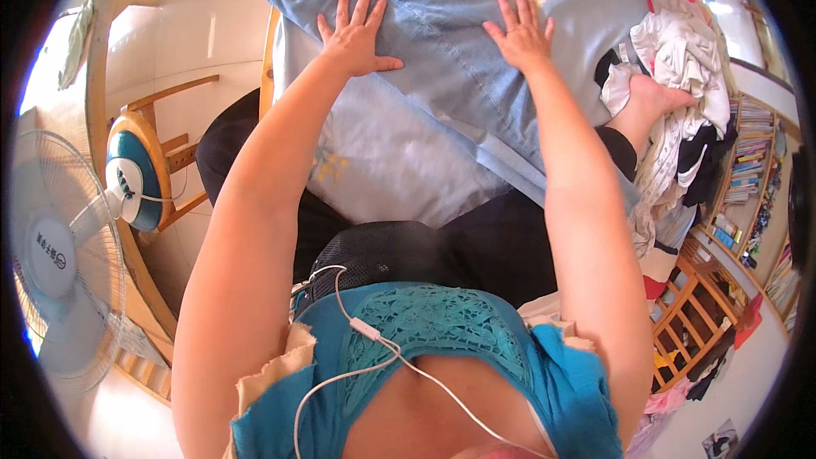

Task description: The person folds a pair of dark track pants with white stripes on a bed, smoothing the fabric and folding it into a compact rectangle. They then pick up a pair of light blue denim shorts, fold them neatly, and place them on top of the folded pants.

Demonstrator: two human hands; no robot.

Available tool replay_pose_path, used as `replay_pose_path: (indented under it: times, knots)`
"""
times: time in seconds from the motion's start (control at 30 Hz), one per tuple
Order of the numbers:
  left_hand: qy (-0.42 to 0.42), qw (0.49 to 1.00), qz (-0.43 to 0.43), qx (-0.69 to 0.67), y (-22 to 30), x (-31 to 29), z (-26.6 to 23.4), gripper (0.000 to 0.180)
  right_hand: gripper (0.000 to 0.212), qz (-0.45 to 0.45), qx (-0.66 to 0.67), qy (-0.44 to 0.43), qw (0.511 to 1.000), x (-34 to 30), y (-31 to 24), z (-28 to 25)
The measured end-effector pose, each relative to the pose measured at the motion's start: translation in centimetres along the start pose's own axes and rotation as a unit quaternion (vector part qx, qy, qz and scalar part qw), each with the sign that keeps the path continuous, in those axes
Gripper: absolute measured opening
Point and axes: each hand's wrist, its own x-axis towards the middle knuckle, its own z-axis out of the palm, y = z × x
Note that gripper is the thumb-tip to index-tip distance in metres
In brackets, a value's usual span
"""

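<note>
A pair of light blue jeans lies spread on the bed in front of me, its waistband at the upper left and a leg reaching down toward my lap. My left hand rests flat near the waistband, fingers spread, thumb pointing right. Flat on the denim's right part lies my right hand, its fingers apart and pointing away from me. Neither hand grips anything. Under the jeans is a pale bedsheet with yellow flower prints.
Crumpled clothes are heaped along the bed's right side, beside my bare foot. At left stand a white fan and a wooden chair. Shelves of books and a wooden rack are at right. A white earphone cord hangs over my chest.
</note>
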Motion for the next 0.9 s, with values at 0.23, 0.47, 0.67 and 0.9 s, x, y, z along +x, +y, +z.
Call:
replay_pose_path:
  times: [0.23,0.47,0.67,0.9]
  knots:
    - [-0.046,0.998,-0.032,0.032,0.2,0.4,-0.9,0.117,0.061,-0.155,0.048,0.067,0.985,-5.6,-4.3,-2.7]
    - [-0.071,0.995,-0.047,0.047,1.0,0.7,-1.5,0.12,0.064,-0.061,0.066,-0.022,0.996,-11.0,-2.4,-2.1]
    - [0.079,0.995,-0.014,0.06,2.8,-0.9,-1.2,0.085,0.062,-0.012,-0.005,-0.157,0.987,-19.7,-1.8,-6.6]
    - [-0.013,0.914,0.389,-0.11,9.5,-8.2,5.1,0.042,0.022,-0.064,0.053,-0.069,0.994,-26.7,1.4,-11.8]
